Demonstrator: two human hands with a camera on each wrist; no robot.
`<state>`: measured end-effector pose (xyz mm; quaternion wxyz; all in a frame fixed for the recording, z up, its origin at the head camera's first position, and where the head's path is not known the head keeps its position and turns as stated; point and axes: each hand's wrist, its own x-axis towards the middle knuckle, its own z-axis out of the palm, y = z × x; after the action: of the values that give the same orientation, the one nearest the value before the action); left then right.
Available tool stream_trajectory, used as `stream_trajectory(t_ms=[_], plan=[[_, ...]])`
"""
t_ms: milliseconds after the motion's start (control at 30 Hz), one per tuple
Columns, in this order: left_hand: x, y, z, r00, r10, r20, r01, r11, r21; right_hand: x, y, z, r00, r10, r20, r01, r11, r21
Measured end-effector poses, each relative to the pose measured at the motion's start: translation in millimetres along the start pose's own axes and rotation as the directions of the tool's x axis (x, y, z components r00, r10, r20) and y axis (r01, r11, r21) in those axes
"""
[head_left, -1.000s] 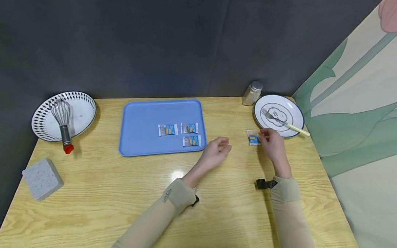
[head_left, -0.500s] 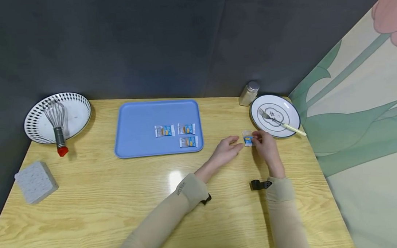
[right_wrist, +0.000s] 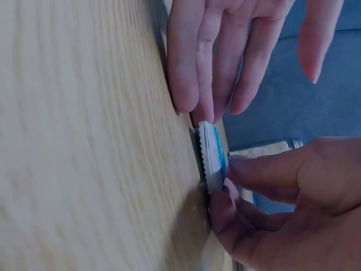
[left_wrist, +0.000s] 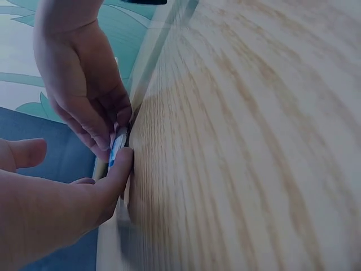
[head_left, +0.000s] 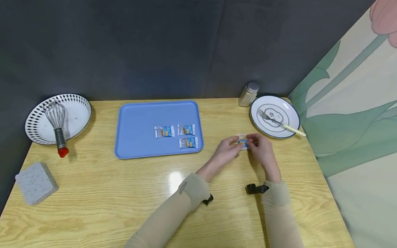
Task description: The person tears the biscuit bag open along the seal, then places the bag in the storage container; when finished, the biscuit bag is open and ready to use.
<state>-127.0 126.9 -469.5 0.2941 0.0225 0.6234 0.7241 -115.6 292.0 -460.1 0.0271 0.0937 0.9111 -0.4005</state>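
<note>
Low over the wooden table, my right hand (head_left: 262, 150) pinches a small blue-and-clear snack packet (head_left: 243, 142) between thumb and fingers. The right wrist view shows the jagged end of this snack packet (right_wrist: 210, 158) close to the table surface. From the other side, my left hand (head_left: 224, 151) meets the packet with straight fingertips, its thumb held apart. Both hands partly cover the packet in the head view. To the left, a blue tray (head_left: 139, 129) holds three similar packets, one snack packet (head_left: 164, 131) left of the other two.
Right of the hands is a white plate (head_left: 290, 113) with a fork (head_left: 288, 128) across it; a shaker jar (head_left: 248, 95) stands behind. Far left, a patterned plate (head_left: 78, 117) carries a whisk (head_left: 59, 130). A grey sponge-like block (head_left: 36, 182) lies near the left edge.
My left hand has moved right until its fingertips reach the packet. The right hand has shifted slightly left with the packet. The tray packets have not moved on the tray.
</note>
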Motion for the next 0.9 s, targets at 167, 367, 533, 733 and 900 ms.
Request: stream_trajectory(t_ms=[167,367,533,733,900], plan=[[-2.3,-0.3,-4.8,0.999,0.03,-0.025,-0.03,1.0,0.009,-4.7,-1,3,1.0,-0.003,0.021,0.001,0.995,0.101],[-6.4,0.2,-10.5,0.995,0.081,-0.056,-0.079,0.996,0.037,-6.4,-5,5,1.0,-0.007,0.018,0.004,0.982,0.19],[-13.1,4.0,-18.1,0.985,0.143,-0.1,-0.134,0.987,0.093,-8.4,-9,8,0.999,-0.014,0.036,0.003,0.957,0.29],[-21.0,10.4,-33.1,0.97,0.214,-0.114,-0.192,0.965,0.179,-11.9,-15,11,0.995,-0.025,0.098,-0.019,0.905,0.426],[-25.6,13.2,-46.0,0.968,0.227,-0.11,-0.208,0.965,0.16,-15.7,-20,16,0.989,-0.035,0.142,-0.045,0.853,0.521]])
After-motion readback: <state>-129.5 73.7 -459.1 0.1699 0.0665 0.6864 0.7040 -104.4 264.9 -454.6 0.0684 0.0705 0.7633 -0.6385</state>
